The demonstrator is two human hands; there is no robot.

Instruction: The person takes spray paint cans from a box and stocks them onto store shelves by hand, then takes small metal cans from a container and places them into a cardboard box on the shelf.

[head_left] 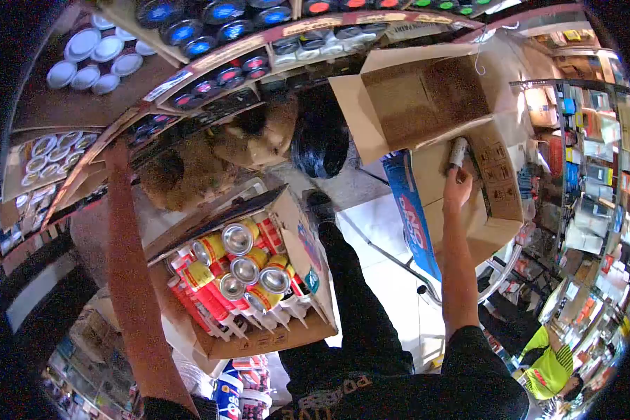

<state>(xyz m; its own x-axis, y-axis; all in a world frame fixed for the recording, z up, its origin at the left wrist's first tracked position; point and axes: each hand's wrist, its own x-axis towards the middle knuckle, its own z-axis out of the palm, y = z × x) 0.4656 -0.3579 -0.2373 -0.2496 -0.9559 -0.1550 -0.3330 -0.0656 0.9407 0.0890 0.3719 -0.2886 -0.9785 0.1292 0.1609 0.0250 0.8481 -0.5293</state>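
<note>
My right hand (458,187) reaches into an open cardboard box (493,234) at the right. Its fingers are closed on the lower end of a white cylindrical tube (458,151), which lies against the box's inner wall. My left hand (117,152) is raised at the shelf edge on the left; its fingers are too dark to make out. Between my arms stands a second cardboard box (269,341). It holds several red-and-white cartridges (201,297) with pale nozzles and yellow-and-red cans (245,270) with silver ends.
Shelves (217,52) of blue-, red- and green-topped cans curve across the top. White-lidded containers (84,43) stand at upper left. A metal-framed cart (427,290) supports the right box. Crumpled brown paper (189,175) lies under the shelf. A person in a yellow-green shirt (547,364) is at lower right.
</note>
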